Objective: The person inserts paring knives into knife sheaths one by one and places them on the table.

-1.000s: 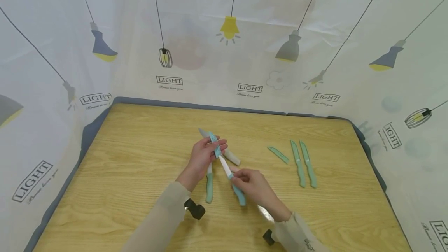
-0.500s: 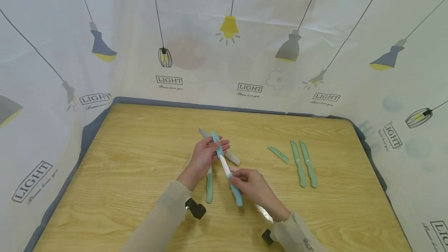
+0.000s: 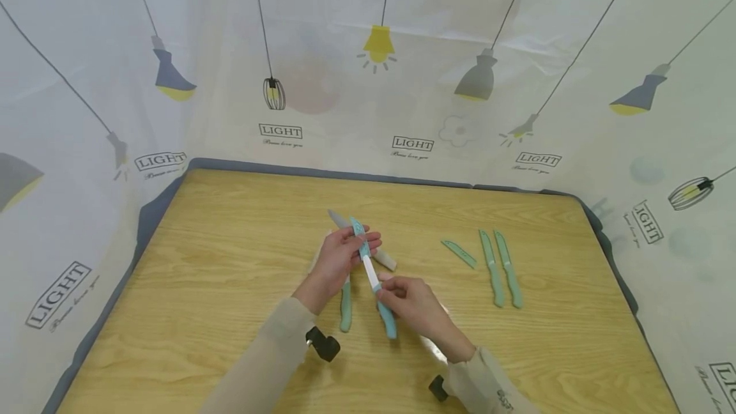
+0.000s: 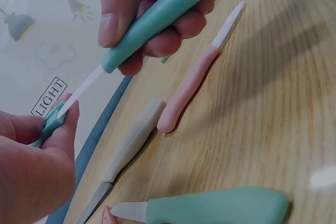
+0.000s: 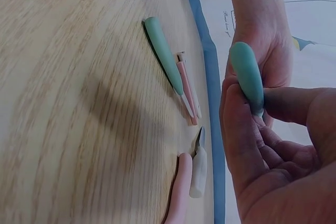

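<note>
Both hands work mid-frame: your left hand [image 3: 335,260] pinches the blue sheath [image 3: 358,229], your right hand [image 3: 416,304] grips the blue knife [image 3: 373,276], blade at the sheath's mouth; two green knives [image 3: 492,273] lie centre-right.

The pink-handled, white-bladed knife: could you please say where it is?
In the left wrist view, the pink-handled knife lies right of centre on the wooden table, beside the cream-handled knife.

We count 6 knives [image 3: 508,270] (3 green, 1 blue, 1 pink, 1 white), at least 5 sheaths [image 3: 458,253] and 2 hands [image 3: 336,259].
</note>
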The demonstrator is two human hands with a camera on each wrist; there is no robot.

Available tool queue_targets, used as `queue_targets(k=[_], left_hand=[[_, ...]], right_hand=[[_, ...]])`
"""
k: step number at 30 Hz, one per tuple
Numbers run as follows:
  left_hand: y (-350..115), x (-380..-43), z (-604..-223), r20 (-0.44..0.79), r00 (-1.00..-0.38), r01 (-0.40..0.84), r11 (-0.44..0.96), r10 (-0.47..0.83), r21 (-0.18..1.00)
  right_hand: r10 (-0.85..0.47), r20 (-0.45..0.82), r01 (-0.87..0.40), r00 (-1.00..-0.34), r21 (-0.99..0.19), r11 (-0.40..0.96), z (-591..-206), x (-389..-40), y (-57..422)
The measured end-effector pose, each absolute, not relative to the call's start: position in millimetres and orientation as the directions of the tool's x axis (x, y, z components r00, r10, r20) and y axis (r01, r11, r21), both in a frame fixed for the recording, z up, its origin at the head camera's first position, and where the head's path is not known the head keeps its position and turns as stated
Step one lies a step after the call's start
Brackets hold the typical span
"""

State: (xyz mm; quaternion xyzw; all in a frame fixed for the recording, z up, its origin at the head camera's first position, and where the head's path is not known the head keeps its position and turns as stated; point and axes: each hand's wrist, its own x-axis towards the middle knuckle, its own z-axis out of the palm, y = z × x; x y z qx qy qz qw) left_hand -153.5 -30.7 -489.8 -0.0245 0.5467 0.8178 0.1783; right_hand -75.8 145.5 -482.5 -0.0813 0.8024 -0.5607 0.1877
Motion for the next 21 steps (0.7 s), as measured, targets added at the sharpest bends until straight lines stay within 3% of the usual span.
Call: queue_targets(k=[21], left_hand=[[-25.6,-147.1,-489.4,-0.232,-0.927,-0.324,-0.320,0.295,0.890]], right_hand=[[-0.290,-0.179,0.064,-0.940,-0.929,0.365,-482.3,-81.3,137.7]])
